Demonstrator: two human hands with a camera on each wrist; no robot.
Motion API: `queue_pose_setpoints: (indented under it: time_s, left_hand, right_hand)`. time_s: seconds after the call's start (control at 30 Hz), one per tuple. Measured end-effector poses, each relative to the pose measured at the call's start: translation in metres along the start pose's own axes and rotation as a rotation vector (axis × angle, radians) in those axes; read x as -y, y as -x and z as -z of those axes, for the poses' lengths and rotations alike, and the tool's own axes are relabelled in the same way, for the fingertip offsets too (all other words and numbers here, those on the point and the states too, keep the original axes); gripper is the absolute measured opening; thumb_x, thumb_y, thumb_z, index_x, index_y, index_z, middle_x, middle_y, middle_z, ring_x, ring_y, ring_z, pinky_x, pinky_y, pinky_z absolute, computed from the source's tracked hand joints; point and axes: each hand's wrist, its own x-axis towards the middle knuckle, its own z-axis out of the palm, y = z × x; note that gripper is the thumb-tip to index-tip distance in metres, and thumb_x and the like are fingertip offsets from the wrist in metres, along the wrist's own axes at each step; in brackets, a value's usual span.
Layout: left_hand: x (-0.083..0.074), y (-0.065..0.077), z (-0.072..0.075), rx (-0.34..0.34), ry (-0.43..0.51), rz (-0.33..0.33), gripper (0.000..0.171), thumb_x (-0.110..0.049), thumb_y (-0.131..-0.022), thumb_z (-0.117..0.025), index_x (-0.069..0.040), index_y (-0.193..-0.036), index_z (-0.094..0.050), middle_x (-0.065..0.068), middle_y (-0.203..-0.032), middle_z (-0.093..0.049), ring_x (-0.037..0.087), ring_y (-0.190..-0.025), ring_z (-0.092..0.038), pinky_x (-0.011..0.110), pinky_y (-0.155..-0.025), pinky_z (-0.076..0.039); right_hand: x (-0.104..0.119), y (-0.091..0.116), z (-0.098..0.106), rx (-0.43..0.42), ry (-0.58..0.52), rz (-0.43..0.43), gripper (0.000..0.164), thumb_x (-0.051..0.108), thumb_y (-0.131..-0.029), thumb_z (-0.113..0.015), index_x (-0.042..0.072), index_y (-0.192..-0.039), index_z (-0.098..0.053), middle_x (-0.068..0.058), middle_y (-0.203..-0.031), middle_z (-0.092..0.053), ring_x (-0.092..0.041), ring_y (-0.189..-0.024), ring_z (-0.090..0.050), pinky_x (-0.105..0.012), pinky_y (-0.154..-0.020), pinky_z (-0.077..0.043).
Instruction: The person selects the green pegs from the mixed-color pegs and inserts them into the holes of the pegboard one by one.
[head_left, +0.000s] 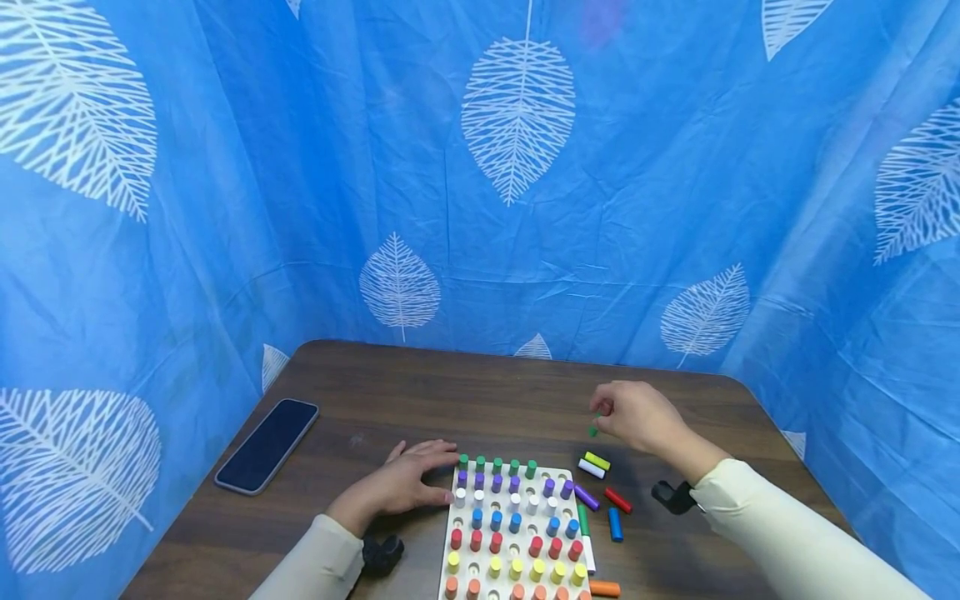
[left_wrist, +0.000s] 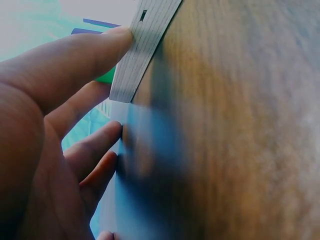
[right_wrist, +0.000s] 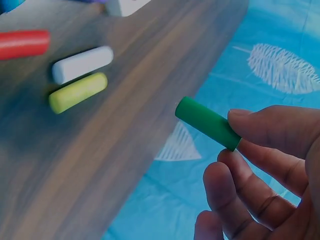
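A white pegboard carries rows of coloured pegs, green at the back, then purple, white, blue, red, yellow and orange; some holes show no peg. At its back left corner rests my left hand. In the left wrist view, the thumb presses the board's side edge while the other fingers spread beyond the corner. My right hand is raised behind the loose pegs, right of the board. Between thumb and fingertips it pinches a green peg, whose far end sticks out free.
Right of the board lie loose pegs: yellow, white, purple, red, blue and orange. Green and white ones lie along its edge. A phone lies left. Blue curtains surround the table.
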Motion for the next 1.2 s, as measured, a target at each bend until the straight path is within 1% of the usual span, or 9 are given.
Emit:
queue_pose_setpoints:
  time_s: [0.2,0.5,0.77,0.97,1.2]
  left_hand:
    - [0.001,0.0,0.0,-0.001,-0.008,0.001,0.064,-0.044,-0.094,-0.078,-0.023,-0.151,-0.059,0.004,-0.165,-0.048,0.035,-0.16,-0.032,0.075,-0.127,-0.003]
    - [0.0,0.0,0.0,0.0,-0.012,0.014,0.064,-0.046,-0.095,-0.078,-0.024,-0.151,-0.059,0.003,-0.166,-0.048,0.034,-0.161,-0.032,0.075,-0.128,-0.004]
    - [0.001,0.0,0.0,-0.003,-0.017,0.006,0.063,-0.046,-0.095,-0.077,-0.024,-0.151,-0.059,0.003,-0.165,-0.048,0.034,-0.16,-0.032,0.074,-0.128,-0.004]
    - [0.002,0.0,0.001,-0.01,-0.016,0.002,0.062,-0.046,-0.095,-0.078,-0.024,-0.15,-0.06,0.003,-0.165,-0.049,0.034,-0.16,-0.033,0.075,-0.128,-0.004]
    - [0.002,0.002,0.0,-0.005,-0.011,-0.008,0.063,-0.044,-0.095,-0.077,-0.023,-0.151,-0.059,0.004,-0.166,-0.048,0.035,-0.16,-0.032,0.075,-0.128,-0.004]
  right_hand:
    - [0.014,-0.004,0.005,-0.01,0.008,0.034,0.011,0.017,-0.089,-0.081,0.019,-0.1,-0.078,0.008,-0.084,-0.067,-0.007,-0.073,-0.057,-0.032,-0.066,-0.051]
    - [0.031,-0.008,0.011,-0.012,-0.005,0.04,0.014,0.02,-0.09,-0.083,0.02,-0.103,-0.077,0.01,-0.083,-0.067,-0.007,-0.073,-0.058,-0.032,-0.066,-0.052]
    - [0.042,-0.009,0.008,0.005,-0.009,0.051,0.019,0.02,-0.09,-0.083,0.018,-0.108,-0.077,0.009,-0.086,-0.067,-0.007,-0.075,-0.057,-0.031,-0.067,-0.052]
    - [0.05,-0.013,0.008,-0.006,-0.018,0.062,0.02,0.02,-0.09,-0.083,0.019,-0.11,-0.077,0.01,-0.087,-0.067,-0.007,-0.075,-0.057,-0.031,-0.067,-0.052]
    - [0.057,-0.013,0.006,0.01,-0.017,0.066,0.021,0.02,-0.09,-0.083,0.02,-0.11,-0.077,0.01,-0.087,-0.066,-0.007,-0.075,-0.057,-0.03,-0.067,-0.052]
